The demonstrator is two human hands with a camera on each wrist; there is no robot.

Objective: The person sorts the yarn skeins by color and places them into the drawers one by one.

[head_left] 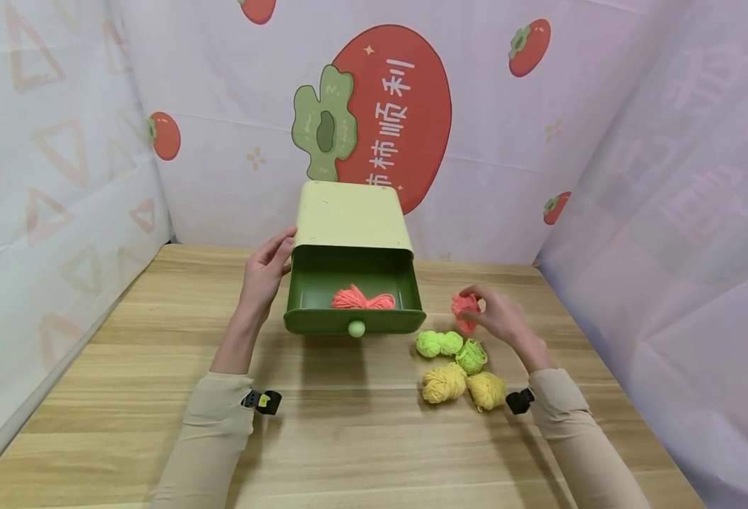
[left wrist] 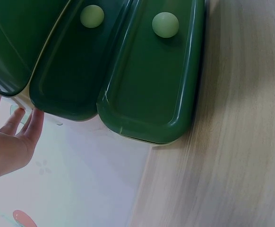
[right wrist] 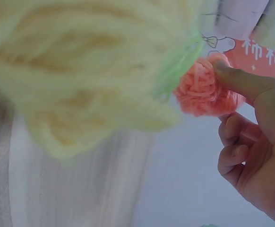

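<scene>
A cabinet with a cream top [head_left: 353,215] stands at the back middle, its green top drawer [head_left: 323,324] pulled out. Inside the drawer lies a coral yarn skein [head_left: 363,298]. My left hand [head_left: 266,272] rests against the cabinet's left side, fingers extended. The left wrist view shows those fingers [left wrist: 33,127] touching the side near two closed lower drawers [left wrist: 149,80]. To the right of the cabinet, my right hand [head_left: 500,317] pinches a second coral yarn skein [head_left: 464,311] between thumb and fingers. In the right wrist view this coral skein [right wrist: 201,90] is partly behind the thumb.
Two lime-green yarn skeins [head_left: 440,343] and two yellow ones [head_left: 444,383] lie on the wooden table [head_left: 374,452], just in front of my right hand. A yellow skein [right wrist: 81,71] fills much of the right wrist view, blurred. Printed cloth walls [head_left: 221,85] enclose the table's back and sides.
</scene>
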